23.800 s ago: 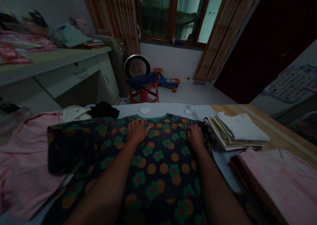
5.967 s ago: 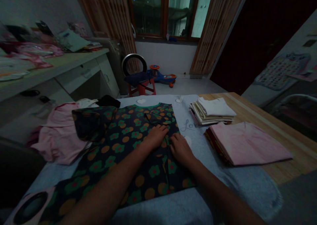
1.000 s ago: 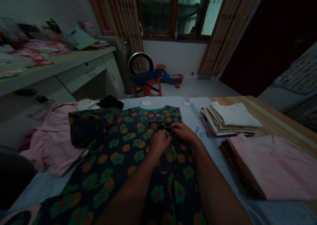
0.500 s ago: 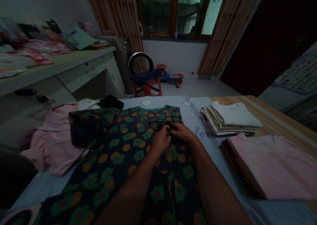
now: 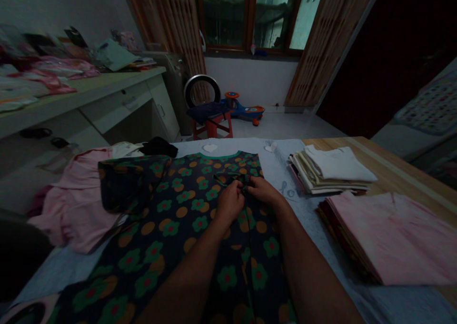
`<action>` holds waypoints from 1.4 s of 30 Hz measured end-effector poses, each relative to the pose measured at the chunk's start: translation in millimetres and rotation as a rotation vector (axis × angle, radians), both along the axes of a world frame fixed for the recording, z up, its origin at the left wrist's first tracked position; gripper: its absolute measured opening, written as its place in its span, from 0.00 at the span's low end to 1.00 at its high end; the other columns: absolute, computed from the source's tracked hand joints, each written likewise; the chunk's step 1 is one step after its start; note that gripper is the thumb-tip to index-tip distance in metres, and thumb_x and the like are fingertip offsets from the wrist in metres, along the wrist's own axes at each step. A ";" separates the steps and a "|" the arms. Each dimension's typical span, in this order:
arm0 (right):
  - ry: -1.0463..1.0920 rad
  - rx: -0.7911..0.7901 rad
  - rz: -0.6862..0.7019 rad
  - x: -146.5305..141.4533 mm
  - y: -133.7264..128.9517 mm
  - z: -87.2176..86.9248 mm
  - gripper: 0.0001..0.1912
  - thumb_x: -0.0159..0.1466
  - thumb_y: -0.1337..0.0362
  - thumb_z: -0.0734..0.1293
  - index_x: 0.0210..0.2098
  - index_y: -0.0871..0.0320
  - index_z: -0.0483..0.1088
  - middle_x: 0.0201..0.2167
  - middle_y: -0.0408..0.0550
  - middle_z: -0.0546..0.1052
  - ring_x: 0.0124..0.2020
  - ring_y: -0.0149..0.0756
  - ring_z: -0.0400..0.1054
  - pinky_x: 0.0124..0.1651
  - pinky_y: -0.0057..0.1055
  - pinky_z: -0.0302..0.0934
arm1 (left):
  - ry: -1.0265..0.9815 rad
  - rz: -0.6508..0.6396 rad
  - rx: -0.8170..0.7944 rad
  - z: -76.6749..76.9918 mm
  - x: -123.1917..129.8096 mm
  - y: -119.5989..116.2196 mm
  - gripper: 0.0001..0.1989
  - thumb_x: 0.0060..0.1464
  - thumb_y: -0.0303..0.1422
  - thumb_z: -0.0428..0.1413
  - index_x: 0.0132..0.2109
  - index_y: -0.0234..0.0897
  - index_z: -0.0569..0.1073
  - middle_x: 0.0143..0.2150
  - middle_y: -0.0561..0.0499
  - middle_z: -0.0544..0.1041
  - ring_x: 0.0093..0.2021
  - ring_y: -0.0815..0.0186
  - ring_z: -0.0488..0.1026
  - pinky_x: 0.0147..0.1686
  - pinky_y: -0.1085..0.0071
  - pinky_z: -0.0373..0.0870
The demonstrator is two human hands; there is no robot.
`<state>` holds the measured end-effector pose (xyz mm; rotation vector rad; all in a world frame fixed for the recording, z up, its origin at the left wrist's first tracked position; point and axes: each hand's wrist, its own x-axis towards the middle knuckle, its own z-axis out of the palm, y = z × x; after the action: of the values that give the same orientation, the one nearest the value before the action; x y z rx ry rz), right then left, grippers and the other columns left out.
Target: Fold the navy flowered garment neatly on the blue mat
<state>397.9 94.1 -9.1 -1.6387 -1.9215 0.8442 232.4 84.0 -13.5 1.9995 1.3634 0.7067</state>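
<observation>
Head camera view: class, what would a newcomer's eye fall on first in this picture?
The dark garment with orange dots and green flowers fills the middle, with the left hand and right hand meeting on it. To the right, folded pink cloth and a white stack sit on a wooden table.

Dark floral shirt (image 5: 185, 248) spread flat, left hand (image 5: 230, 203) and right hand (image 5: 263, 191) pinching a dark fold (image 5: 228, 177) below its green collar (image 5: 217, 156); pink garment (image 5: 73, 210) just left of it, stacked folded clothes (image 5: 330, 169) and folded pink cloth (image 5: 389, 238) to its right.
</observation>
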 end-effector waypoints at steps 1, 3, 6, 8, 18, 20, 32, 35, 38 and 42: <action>0.008 -0.002 0.001 0.2 0.0 -0.2 0.04 0.57 0.68 0.65 0.33 0.58 0.70 0.29 0.43 0.73 0.32 0.33 0.64 0.32 0.27 0.53 | -0.009 0.001 0.017 0.4 0.3 -0.1 0.13 0.50 0.21 0.52 0.43 0.39 0.69 0.40 0.50 0.75 0.37 0.65 0.74 0.38 0.71 0.67; 0.037 -0.012 0.009 0.2 0.0 -0.8 0.05 0.57 0.68 0.66 0.35 0.58 0.71 0.29 0.43 0.73 0.31 0.33 0.64 0.33 0.26 0.53 | -0.035 0.004 0.046 2.0 1.0 -0.9 0.14 0.49 0.23 0.54 0.44 0.39 0.70 0.45 0.48 0.73 0.40 0.65 0.74 0.41 0.71 0.68; 0.076 -0.016 0.025 -0.4 -0.2 -1.7 0.05 0.58 0.64 0.67 0.34 0.58 0.70 0.29 0.41 0.73 0.31 0.32 0.64 0.33 0.26 0.53 | -0.075 0.002 0.055 4.0 1.5 -2.2 0.17 0.51 0.25 0.55 0.49 0.40 0.68 0.46 0.49 0.74 0.40 0.65 0.73 0.42 0.70 0.69; 0.090 -0.005 0.038 -0.6 -0.3 -1.9 0.05 0.59 0.63 0.67 0.33 0.58 0.70 0.28 0.40 0.72 0.30 0.31 0.63 0.33 0.26 0.53 | -0.091 -0.012 0.040 4.1 0.8 -2.0 0.18 0.52 0.25 0.54 0.51 0.41 0.68 0.43 0.50 0.75 0.37 0.66 0.73 0.39 0.71 0.69; 0.122 0.025 0.070 2.0 0.5 -5.2 0.05 0.61 0.64 0.65 0.32 0.58 0.72 0.28 0.40 0.72 0.31 0.31 0.64 0.35 0.26 0.53 | -0.090 0.039 -0.054 8.6 -7.5 4.5 0.13 0.52 0.26 0.56 0.46 0.39 0.70 0.27 0.57 0.70 0.29 0.67 0.70 0.28 0.74 0.58; 0.134 0.006 0.058 2.9 0.7 -7.3 0.04 0.59 0.66 0.66 0.33 0.58 0.71 0.27 0.39 0.71 0.30 0.30 0.63 0.34 0.26 0.53 | -0.076 0.050 -0.052 9.5 -8.4 5.1 0.08 0.52 0.28 0.56 0.42 0.39 0.70 0.25 0.58 0.68 0.28 0.68 0.69 0.27 0.74 0.57; -0.216 0.003 -0.061 -12.0 -3.7 8.3 0.11 0.62 0.64 0.66 0.44 0.57 0.71 0.35 0.44 0.76 0.36 0.33 0.69 0.36 0.27 0.55 | 0.376 -0.037 -0.088 21.3 -18.4 6.5 0.12 0.57 0.36 0.50 0.32 0.37 0.76 0.34 0.45 0.79 0.37 0.59 0.76 0.32 0.70 0.62; -0.399 0.018 -0.149 -25.9 -6.9 12.5 0.09 0.65 0.62 0.63 0.43 0.55 0.72 0.40 0.48 0.78 0.41 0.37 0.71 0.39 0.29 0.56 | 0.454 -0.157 -0.090 23.3 -21.7 5.5 0.12 0.57 0.37 0.51 0.35 0.38 0.78 0.38 0.44 0.80 0.38 0.59 0.76 0.34 0.69 0.64; -0.509 0.032 -0.228 -36.2 -9.8 12.1 0.10 0.67 0.61 0.61 0.44 0.54 0.71 0.41 0.49 0.78 0.42 0.40 0.72 0.39 0.30 0.57 | 0.481 -0.262 -0.064 24.1 -26.3 6.5 0.12 0.57 0.38 0.51 0.36 0.38 0.78 0.39 0.45 0.80 0.39 0.59 0.76 0.34 0.70 0.65; -0.538 0.101 -0.214 -37.3 -9.8 6.9 0.10 0.67 0.64 0.60 0.43 0.54 0.72 0.41 0.49 0.77 0.44 0.40 0.70 0.42 0.31 0.59 | 0.447 -0.348 -0.043 23.7 -32.5 9.8 0.14 0.58 0.39 0.51 0.33 0.36 0.77 0.36 0.45 0.79 0.37 0.60 0.75 0.33 0.70 0.63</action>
<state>360.6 84.3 -2.2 -2.1129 -2.0240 0.2257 200.0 93.8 10.2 2.3677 1.1975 0.0719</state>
